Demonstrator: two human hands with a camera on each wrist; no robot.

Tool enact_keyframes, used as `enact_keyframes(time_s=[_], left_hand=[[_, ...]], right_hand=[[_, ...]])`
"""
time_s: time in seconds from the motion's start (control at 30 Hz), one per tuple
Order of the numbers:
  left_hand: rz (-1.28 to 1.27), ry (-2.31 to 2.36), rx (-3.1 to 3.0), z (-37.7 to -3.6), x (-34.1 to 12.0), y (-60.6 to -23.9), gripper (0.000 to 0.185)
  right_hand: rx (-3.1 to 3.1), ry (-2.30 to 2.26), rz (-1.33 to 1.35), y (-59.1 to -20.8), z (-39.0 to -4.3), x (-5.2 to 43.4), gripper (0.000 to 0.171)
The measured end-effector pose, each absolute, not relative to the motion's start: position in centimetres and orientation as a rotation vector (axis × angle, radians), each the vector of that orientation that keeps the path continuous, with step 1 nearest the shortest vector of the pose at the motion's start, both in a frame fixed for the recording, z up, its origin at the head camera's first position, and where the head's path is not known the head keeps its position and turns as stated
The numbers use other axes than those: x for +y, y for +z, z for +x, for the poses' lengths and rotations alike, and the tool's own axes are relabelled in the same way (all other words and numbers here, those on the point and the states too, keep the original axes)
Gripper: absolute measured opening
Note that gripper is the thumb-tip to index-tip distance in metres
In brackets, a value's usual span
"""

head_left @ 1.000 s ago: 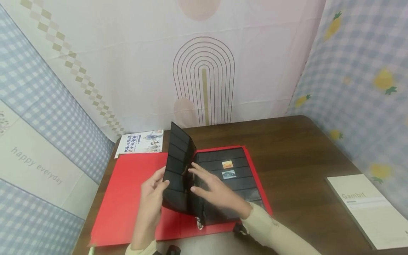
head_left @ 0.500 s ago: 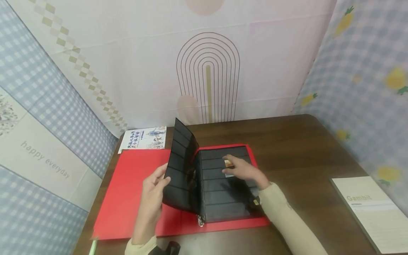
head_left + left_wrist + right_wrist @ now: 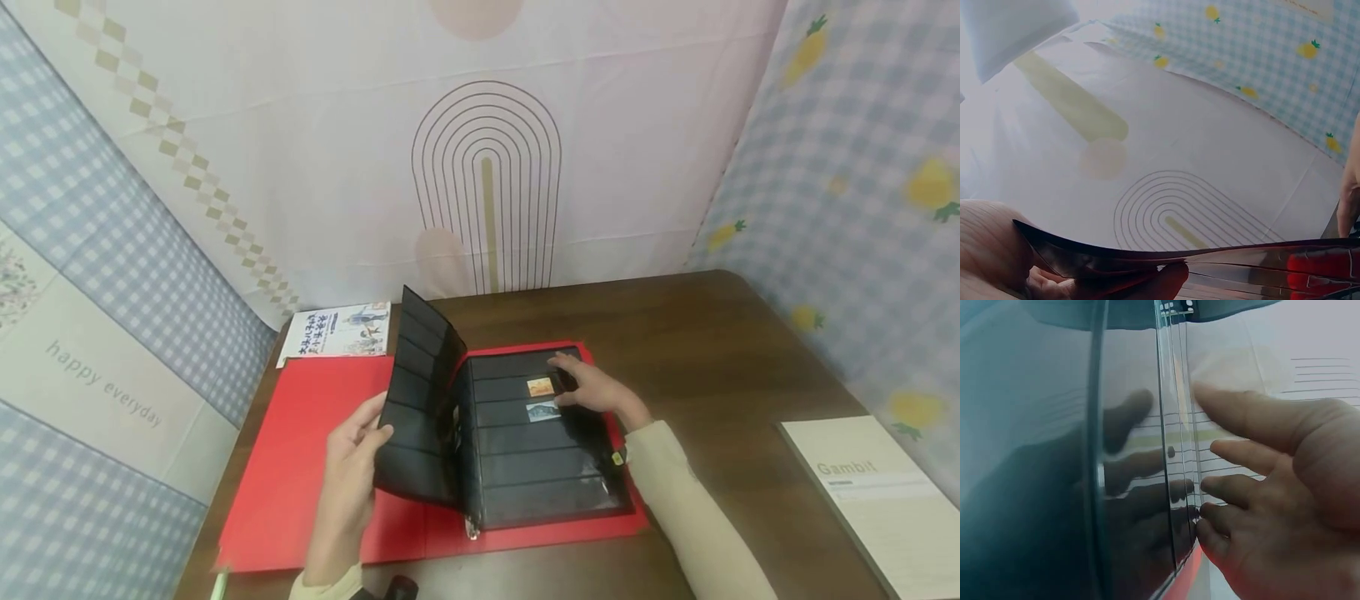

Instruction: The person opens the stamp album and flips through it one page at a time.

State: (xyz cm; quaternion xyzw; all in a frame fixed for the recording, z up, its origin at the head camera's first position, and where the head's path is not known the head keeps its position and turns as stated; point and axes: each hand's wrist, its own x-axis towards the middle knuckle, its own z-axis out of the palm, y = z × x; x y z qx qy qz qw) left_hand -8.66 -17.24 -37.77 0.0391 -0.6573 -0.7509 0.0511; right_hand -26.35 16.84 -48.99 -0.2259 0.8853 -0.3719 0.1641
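Observation:
A red stamp album (image 3: 300,433) lies spread on the table, with black pocketed pages inside. My left hand (image 3: 348,454) pinches the outer edge of a raised black page (image 3: 423,358), which leans up to the left and bends; the thumb lies on its inner face. On the flat right page (image 3: 525,458) two small stamps sit in the upper strips, an orange one (image 3: 540,387) above a blue-grey one (image 3: 542,412). Just right of them my right hand (image 3: 600,390) touches the page, holding nothing, its fingers spread and slightly bent; the right wrist view shows them reflected in the glossy page.
Behind the album's left cover is a white booklet (image 3: 337,329) with drawn figures. A pale "Gambit" notebook (image 3: 862,492) lies at the right of the brown wooden table (image 3: 697,350). Metal rings (image 3: 471,527) show at the album's spine. Patterned cloth hangs at the back and sides.
My right hand has moved right from beside the raised page, across the stamps, to the right page's outer side, and both stamps show again. My left hand keeps holding the raised page.

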Motion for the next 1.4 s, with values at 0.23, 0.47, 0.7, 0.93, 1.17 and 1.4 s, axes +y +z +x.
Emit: enact_keyframes(time_s=[0.23,0.47,0.7,0.93,1.17,1.4], left_hand=[[0.127,-2.269,-1.980,-8.4,-18.3,-38.2,0.043],[0.137,-2.291,-1.990,-8.4,-18.3,-37.9,0.043],[0.031,-2.265,-2.047,-8.9,-17.6,-37.1,0.041],[0.089,-2.262,-2.078,-9.7,-17.4,-36.5,0.042],[0.102,-2.260,-2.027,-10.2,-17.9,-36.2,0.041],[0.118,-2.224,-2.050,-9.3,-18.4,-36.6,0.042]], right_hand=[[2.530,-1.046,-0.631,-49.4,-26.4,17.1,0.075],[2.538,-1.035,-0.570,-49.2,-26.2,17.1,0.075],[2.530,-1.044,-0.534,-49.0,-26.2,16.8,0.073],[2.511,-1.047,-0.510,-49.0,-26.4,16.8,0.074],[2.506,-1.038,-0.523,-49.2,-26.5,16.7,0.073],[2.516,-1.036,-0.531,-49.2,-26.4,16.8,0.074]])
